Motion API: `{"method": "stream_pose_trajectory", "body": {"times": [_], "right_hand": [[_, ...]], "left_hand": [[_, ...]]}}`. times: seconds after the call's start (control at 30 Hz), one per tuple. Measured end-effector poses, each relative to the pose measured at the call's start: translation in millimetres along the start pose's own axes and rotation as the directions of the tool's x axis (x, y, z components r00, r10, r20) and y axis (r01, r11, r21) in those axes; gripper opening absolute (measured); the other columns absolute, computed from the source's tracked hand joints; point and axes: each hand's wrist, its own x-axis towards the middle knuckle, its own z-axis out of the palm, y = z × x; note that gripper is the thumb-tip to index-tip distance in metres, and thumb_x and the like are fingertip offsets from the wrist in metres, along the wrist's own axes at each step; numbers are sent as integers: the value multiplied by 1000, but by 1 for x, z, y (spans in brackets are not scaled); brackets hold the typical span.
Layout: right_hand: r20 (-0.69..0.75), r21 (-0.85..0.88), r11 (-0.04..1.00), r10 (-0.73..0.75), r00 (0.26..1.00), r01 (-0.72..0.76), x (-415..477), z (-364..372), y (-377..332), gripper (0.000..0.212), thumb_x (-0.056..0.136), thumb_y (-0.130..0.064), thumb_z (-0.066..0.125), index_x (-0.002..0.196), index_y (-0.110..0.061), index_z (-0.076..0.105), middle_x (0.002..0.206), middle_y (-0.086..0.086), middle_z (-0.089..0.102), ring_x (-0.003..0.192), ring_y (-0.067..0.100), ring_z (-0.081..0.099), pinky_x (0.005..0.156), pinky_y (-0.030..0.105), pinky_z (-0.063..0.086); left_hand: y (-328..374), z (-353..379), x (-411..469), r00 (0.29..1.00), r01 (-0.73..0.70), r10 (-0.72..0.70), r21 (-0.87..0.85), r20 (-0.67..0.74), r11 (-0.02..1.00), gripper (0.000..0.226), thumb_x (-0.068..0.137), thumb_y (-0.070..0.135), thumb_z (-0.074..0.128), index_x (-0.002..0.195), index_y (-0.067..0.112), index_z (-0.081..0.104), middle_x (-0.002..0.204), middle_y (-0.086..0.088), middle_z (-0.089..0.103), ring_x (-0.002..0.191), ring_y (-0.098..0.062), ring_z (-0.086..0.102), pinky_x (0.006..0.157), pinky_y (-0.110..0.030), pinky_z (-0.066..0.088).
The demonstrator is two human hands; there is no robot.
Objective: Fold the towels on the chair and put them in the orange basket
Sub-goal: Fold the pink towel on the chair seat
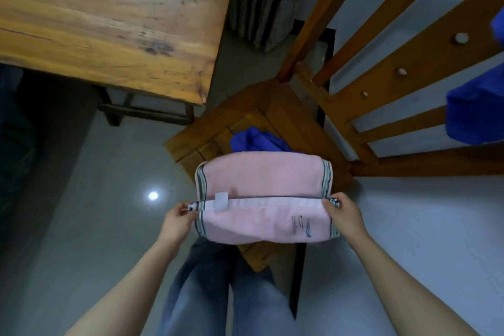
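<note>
A glossy grey floor (81,226) fills the lower part of the view, with a bright spot of light (153,195) reflected in it. A wooden table (109,22) stands at upper left. A wooden chair (272,106) stands in the middle, and its slatted back runs off to the right.

A crumpled blue towel (256,140) lies on the seat. A second blue cloth (474,117) hangs over the chair back at the right edge.

The pink towel (261,224) is held over the front of the seat and above the person's jeans (218,294). It is doubled along a straight line that runs from hand to hand. One half extends away toward the blue towel and the other falls toward the person. Whether the far half rests on the seat cannot be told. Striped bands edge both short ends, a white label (221,200) sits on the fold line near the left end, and a few dark marks show on the near half.

Both bare forearms reach forward from the bottom corners and angle inward. The left hand (178,219) pinches the left end of the fold line between thumb and curled fingers, with the knuckles turned outward. The right hand (345,215) grips the right end, thumb on top and fingers curled beneath. The hands are well apart and level with each other, and the towel is stretched taut between them.
</note>
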Motion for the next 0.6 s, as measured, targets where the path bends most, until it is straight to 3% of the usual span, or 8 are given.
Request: {"method": "stream_pose_trajectory", "body": {"times": [0.1,0.23,0.43,0.5,0.6], "right_hand": [[-5,61,998,-27,1000,27,3,-1,-3,6,93,-11,52,94,-6,49,79,2,51,67,3,46,50,14,35],[-33,120,989,-80,996,83,-1,-10,-5,4,93,-7,52,92,-5,49,77,2,52,66,5,49,45,4,39],[-58,30,994,-107,993,109,-1,-10,5,3,93,-11,53,92,-9,51,74,-4,52,69,12,50,54,19,37],[-72,-34,996,-90,993,88,5,-6,7,4,93,-11,53,96,-11,51,82,-1,55,78,19,53,58,24,37],[-128,-98,991,-104,986,92,21,-2,6,22,91,-13,54,113,-9,55,112,12,55,97,26,54,76,29,41]], "left_hand": [[2,-1,3,1000,-7,7,-10,-11,1000,14,84,-2,55,76,10,55,74,-8,57,73,-22,49,71,-35,39],[8,-8,-3,999,-45,45,-69,-7,997,22,84,-8,49,71,9,51,68,-7,49,69,-20,43,67,-34,35],[15,-2,-4,999,-45,45,-70,-11,996,19,86,-6,49,75,9,53,71,-6,53,72,-21,47,65,-31,38],[23,5,-2,998,-60,60,-11,-1,998,16,87,-5,49,85,10,56,77,-4,57,75,-21,52,66,-27,40],[37,13,7,992,-103,110,122,-56,987,22,89,-3,45,106,4,55,91,-8,58,83,-25,55,64,-24,39]]}}
